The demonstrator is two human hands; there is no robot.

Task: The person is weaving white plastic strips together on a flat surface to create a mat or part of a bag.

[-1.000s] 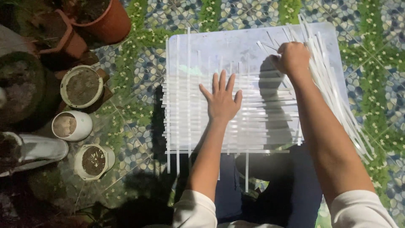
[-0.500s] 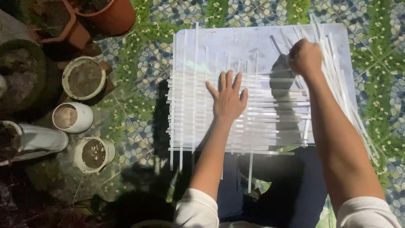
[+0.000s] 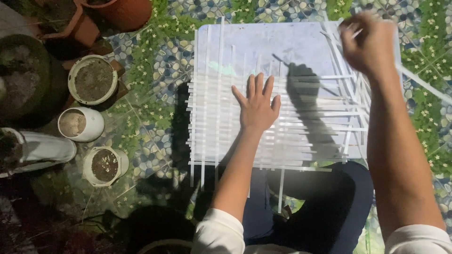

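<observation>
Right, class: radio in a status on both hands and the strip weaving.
Left hand flat, fingers spread, pressing the woven white strips. Right hand raised, blurred, closed on one loose strip. Nothing obstructing the mat; plant pots stand off left.

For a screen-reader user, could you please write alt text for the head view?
A person's left hand presses flat on a mat of woven white strips while the right hand lifts one strip. Soil-filled pots stand to the left.

No packages, labels, signs or screens lie anywhere around me here — none at all within my view.
</observation>
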